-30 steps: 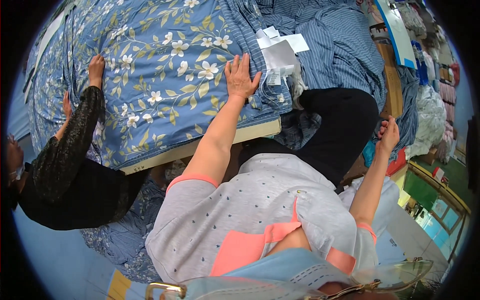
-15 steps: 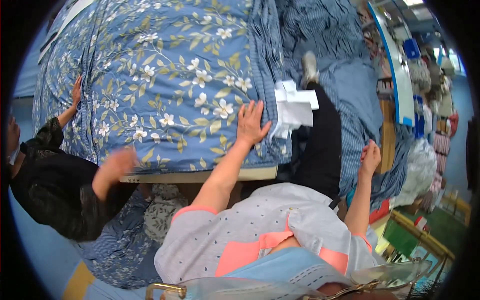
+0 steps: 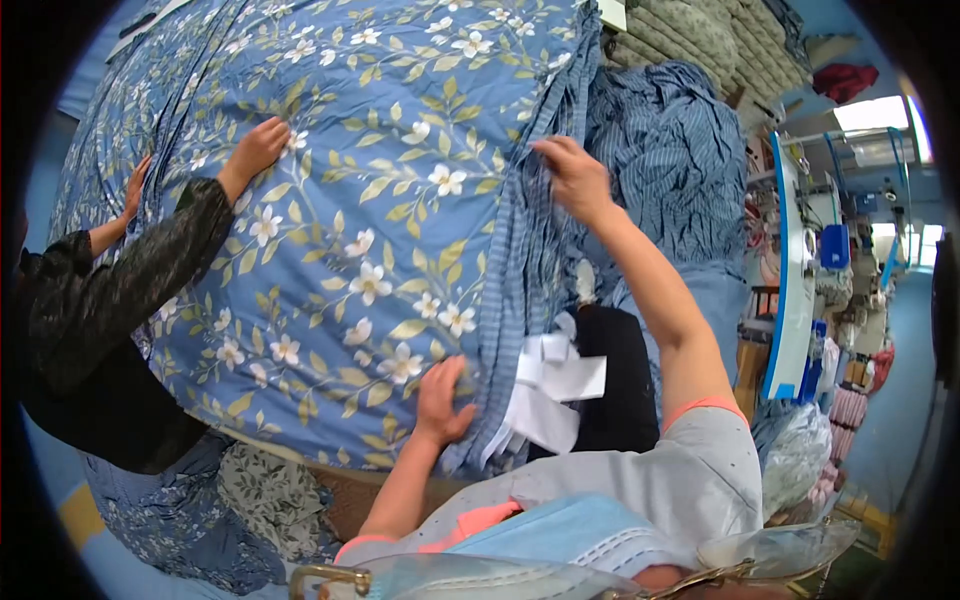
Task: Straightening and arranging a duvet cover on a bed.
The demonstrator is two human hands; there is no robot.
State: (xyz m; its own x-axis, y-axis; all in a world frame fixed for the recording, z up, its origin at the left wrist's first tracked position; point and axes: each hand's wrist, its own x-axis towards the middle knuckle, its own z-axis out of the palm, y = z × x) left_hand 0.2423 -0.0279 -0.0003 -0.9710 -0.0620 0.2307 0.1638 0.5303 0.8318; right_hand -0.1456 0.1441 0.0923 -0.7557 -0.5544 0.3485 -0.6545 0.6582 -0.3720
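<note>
My left hand (image 3: pixel 442 405) lies spread on the near part of the blue floral fabric (image 3: pixel 330 325), thumb apart from the fingers, holding nothing. If it pressed too lightly, I think a tug farther up could drag the cloth into creases. Just to its right, white slips (image 3: pixel 560 380) lie at the fabric's striped edge (image 3: pixel 505 300); a careless sweep of my forearm might scatter them. Farther up that edge is my right hand (image 3: pixel 578 182), fingers curled in; I can't tell whether they pinch any cloth. The floral fabric lies beneath my left hand and to the left of my right. A co-worker's hand (image 3: pixel 258 150) rests on it too, so uneven pulling could skew it. Beyond my right hand, striped cloth (image 3: pixel 665 150) is heaped.
</note>
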